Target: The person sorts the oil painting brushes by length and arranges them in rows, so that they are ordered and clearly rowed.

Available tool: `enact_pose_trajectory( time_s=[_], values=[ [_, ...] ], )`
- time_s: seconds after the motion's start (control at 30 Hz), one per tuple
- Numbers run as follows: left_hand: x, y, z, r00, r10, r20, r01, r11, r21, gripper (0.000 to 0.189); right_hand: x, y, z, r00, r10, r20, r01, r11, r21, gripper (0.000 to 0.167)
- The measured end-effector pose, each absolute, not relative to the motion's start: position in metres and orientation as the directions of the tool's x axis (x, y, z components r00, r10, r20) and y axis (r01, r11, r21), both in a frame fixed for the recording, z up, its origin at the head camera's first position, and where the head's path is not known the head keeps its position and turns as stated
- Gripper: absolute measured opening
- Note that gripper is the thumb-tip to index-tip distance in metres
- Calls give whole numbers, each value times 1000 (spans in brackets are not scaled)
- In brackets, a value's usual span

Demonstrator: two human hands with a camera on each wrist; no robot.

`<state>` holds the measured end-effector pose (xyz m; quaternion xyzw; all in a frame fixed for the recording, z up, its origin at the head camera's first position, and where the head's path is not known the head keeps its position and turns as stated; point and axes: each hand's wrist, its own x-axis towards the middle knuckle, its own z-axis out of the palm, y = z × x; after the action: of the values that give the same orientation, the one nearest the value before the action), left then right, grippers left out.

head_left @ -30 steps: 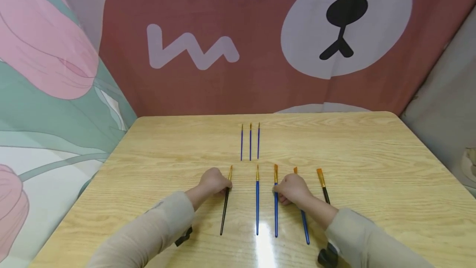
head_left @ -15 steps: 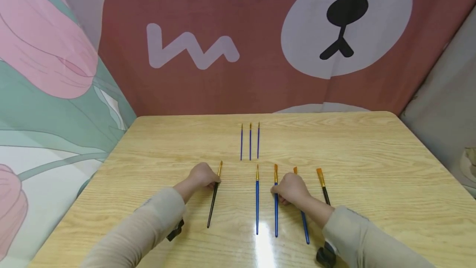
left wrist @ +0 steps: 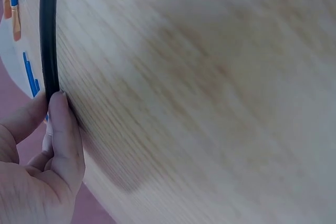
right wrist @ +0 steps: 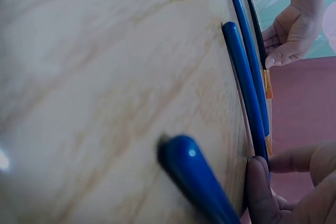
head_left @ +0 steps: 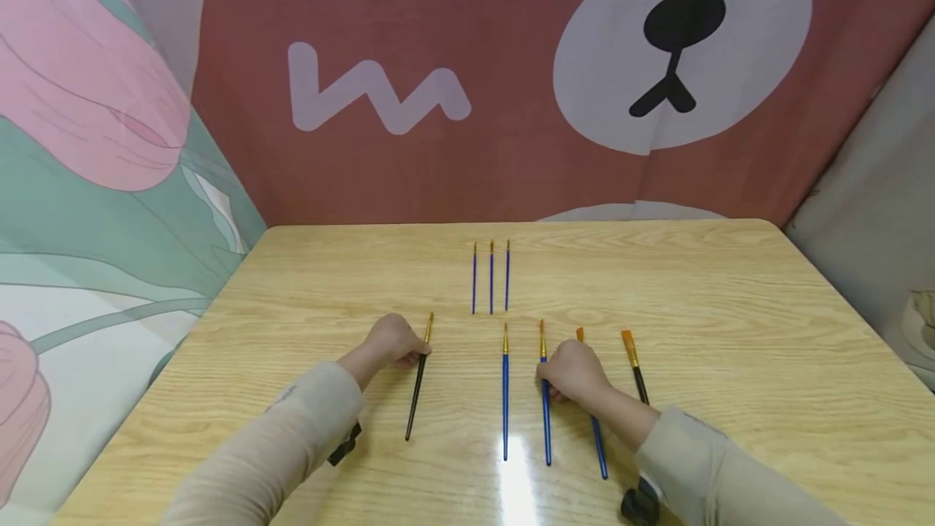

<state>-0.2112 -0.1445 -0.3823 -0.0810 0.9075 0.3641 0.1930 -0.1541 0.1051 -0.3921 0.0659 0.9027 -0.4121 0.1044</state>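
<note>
- The person is lining up paintbrushes in a row on the wooden table [head_left: 730,307].
- The left hand [head_left: 390,342] pinches the black brush [head_left: 416,388] near its gold band. The left wrist view shows a finger and thumb on the black handle [left wrist: 49,35].
- The black brush lies flat on the table, off to the left of the other brushes, a little slanted.
- The right hand [head_left: 573,372] has its fingers curled on the second blue brush [head_left: 545,420]. The right wrist view shows fingertips [right wrist: 260,192] pressing that blue handle [right wrist: 244,87].
- The first blue brush [head_left: 505,396] lies alone between the two hands.
- A third blue brush [head_left: 599,445] runs under the right wrist. Another black brush with an orange tip [head_left: 634,364] lies on the far right.
- Three small blue brushes [head_left: 491,278] lie side by side farther back.
- I think the next move needs both hands to make their brushes straight, with even gaps.
- A second ago the black brush lay closer to the first blue brush. Now it is farther left, and the left hand went with it.
- The right hand has hardly moved, but the near end of its brush now sits a bit more to the right.
</note>
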Motion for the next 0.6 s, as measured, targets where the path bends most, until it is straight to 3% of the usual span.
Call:
enact_pose_trajectory(
  time_s=[0.6],
  values=[
    [-210,-144,-379,-914,8,-406,-277,718,639,15,-155,112,-392,-944,0,-331,291,478,-829,9]
  ],
)
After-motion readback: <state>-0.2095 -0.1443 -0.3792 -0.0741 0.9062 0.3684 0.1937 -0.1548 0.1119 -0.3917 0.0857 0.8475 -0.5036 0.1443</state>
